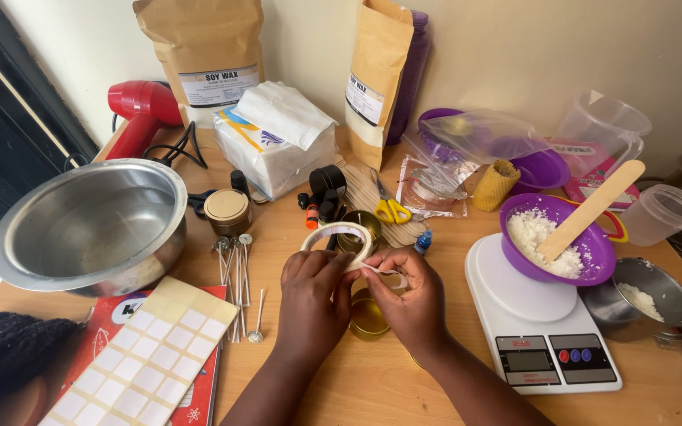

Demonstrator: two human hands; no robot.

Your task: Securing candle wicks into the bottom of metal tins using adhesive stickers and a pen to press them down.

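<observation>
My left hand point(313, 296) holds a cream roll of tape point(339, 234) over the wooden table point(372, 383). My right hand point(412, 296) pinches the loose end of the tape, drawn out a little from the roll. Just below my hands a small gold tin point(368, 318) stands on the table, and a second gold tin point(362, 223) shows behind the roll. Several candle wicks point(240, 276) with round metal bases lie to the left of my left hand.
A large steel bowl point(92, 225) sits at the left, above a sheet of blank labels point(148, 359). At the right, a white kitchen scale point(542, 331) carries a purple bowl point(593, 256) of white flakes with a wooden stick point(590, 211). Bags, tissues, scissors and small bottles crowd the back.
</observation>
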